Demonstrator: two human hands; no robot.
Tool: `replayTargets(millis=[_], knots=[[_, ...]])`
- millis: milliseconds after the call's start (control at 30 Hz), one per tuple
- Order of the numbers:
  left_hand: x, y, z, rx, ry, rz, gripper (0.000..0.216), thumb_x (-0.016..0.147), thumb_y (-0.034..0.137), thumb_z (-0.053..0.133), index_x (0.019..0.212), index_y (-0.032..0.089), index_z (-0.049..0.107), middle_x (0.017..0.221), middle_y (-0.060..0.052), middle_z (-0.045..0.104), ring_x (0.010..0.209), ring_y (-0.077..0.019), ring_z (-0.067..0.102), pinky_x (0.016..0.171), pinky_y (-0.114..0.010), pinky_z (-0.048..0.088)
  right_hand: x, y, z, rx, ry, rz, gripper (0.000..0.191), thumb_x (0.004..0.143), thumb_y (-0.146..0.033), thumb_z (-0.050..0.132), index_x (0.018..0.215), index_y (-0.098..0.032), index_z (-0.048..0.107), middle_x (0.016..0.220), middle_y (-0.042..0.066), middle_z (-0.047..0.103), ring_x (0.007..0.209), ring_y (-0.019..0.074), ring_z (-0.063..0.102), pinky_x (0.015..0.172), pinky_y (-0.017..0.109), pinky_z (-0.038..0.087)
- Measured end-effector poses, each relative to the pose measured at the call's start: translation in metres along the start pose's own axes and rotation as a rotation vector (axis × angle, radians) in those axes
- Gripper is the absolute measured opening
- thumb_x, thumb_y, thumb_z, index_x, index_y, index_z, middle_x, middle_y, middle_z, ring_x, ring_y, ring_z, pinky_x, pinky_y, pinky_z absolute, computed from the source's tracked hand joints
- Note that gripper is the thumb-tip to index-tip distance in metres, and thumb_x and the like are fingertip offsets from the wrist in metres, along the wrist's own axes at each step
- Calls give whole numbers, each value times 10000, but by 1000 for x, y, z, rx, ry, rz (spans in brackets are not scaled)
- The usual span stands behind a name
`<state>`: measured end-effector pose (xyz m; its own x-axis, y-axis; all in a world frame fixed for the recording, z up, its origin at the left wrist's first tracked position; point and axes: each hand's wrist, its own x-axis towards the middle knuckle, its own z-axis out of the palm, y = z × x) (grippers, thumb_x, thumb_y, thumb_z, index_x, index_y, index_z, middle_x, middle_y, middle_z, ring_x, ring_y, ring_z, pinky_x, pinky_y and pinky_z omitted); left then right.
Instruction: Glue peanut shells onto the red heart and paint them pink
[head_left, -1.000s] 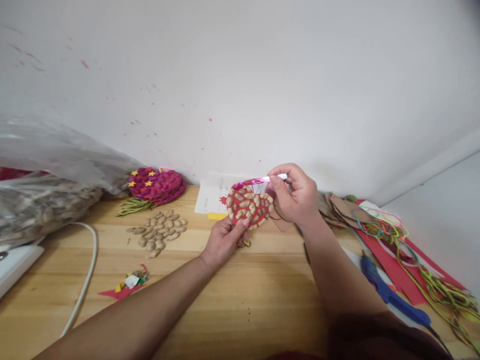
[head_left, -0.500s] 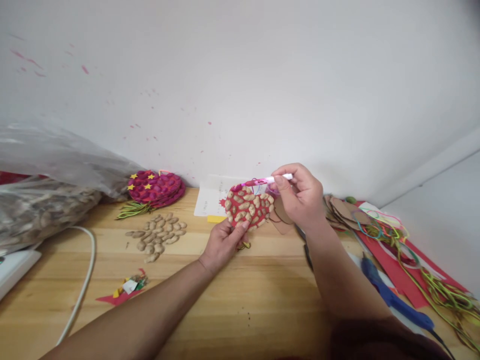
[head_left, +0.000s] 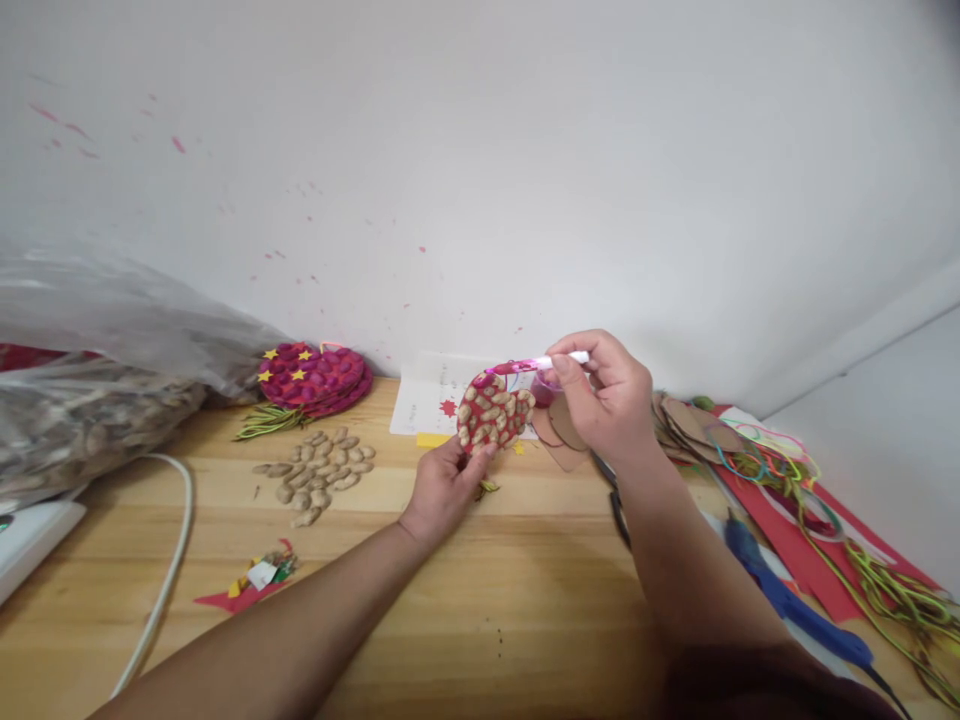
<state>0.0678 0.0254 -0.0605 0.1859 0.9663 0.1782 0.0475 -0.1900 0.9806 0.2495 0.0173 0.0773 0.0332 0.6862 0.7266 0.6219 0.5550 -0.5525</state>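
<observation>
My left hand [head_left: 448,490] grips the lower edge of a red disc covered with peanuts [head_left: 491,412], holding it tilted above the table. Between the thumb and fingers of my right hand [head_left: 604,385] is a white-handled paintbrush [head_left: 551,361]. Its pink-stained end touches the upper edge of the disc, where magenta colour shows. Partly behind my right hand stands a small cup of pink paint [head_left: 546,385]. A white sheet with writing [head_left: 412,405] lies behind the disc.
Loose peanuts [head_left: 319,470], a stack of painted discs with yellow stars [head_left: 311,378] and a bag of peanuts [head_left: 90,420] are on the left. Brown cardboard discs [head_left: 686,425], cords [head_left: 892,590] and a blue glue gun [head_left: 787,600] lie right. A white cable [head_left: 176,560] crosses the left side.
The peanut disc has turned in my left hand and appears narrower, uncovering more of the sheet and a yellow star on the table. The brush stays at its upper edge.
</observation>
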Motion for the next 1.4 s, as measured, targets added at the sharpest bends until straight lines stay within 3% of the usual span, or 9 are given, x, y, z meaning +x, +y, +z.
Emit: replayTargets(millis=[233,467,700,933,1067,1167,1400], knots=[[3,-6,-2,80,20,26,327,903,477,671,880,162,757,679,-10,679,620,-154,535,637,-252,425,-3,-2,-1,-20,-24,-11,138,985,-369,642,971,-242,692,842,23,727,660,148,695,526,259,495],[2,-3,-3,70,36,14,313,878,473,694,780,179,738,624,-1,650,581,-153,510,587,-246,397,1,3,-4,-94,12,-41,123,976,-353,646,960,-240,693,851,20,738,699,158,703,605,286,527],[4,-8,-2,83,24,18,328,909,473,669,963,170,783,713,-24,718,634,-167,569,652,-257,442,-1,-5,-3,-84,-41,-69,110,982,-329,634,958,-243,698,825,11,730,689,154,688,603,283,518],[4,-7,-1,64,21,12,307,897,464,672,850,173,759,673,-20,703,612,-164,571,607,-247,430,1,-8,-3,-179,4,-122,96,974,-289,632,932,-231,697,846,21,742,722,153,686,605,277,501],[4,-8,-1,45,1,23,316,911,461,659,963,172,776,756,-28,749,646,-167,602,639,-245,451,-1,-10,0,-136,-38,-150,70,975,-259,633,958,-233,695,856,5,748,678,132,674,616,269,517],[4,-10,-1,79,12,35,335,911,474,653,935,161,771,717,-17,728,625,-159,584,626,-241,439,-1,-13,1,-110,-70,-158,71,978,-249,626,964,-226,692,866,1,750,666,121,673,617,257,525],[4,-14,-1,100,0,35,390,933,500,629,982,142,773,713,-19,722,634,-158,587,621,-242,439,1,-10,0,-177,-13,-187,71,969,-250,635,935,-232,695,835,-6,744,660,128,659,611,265,506]])
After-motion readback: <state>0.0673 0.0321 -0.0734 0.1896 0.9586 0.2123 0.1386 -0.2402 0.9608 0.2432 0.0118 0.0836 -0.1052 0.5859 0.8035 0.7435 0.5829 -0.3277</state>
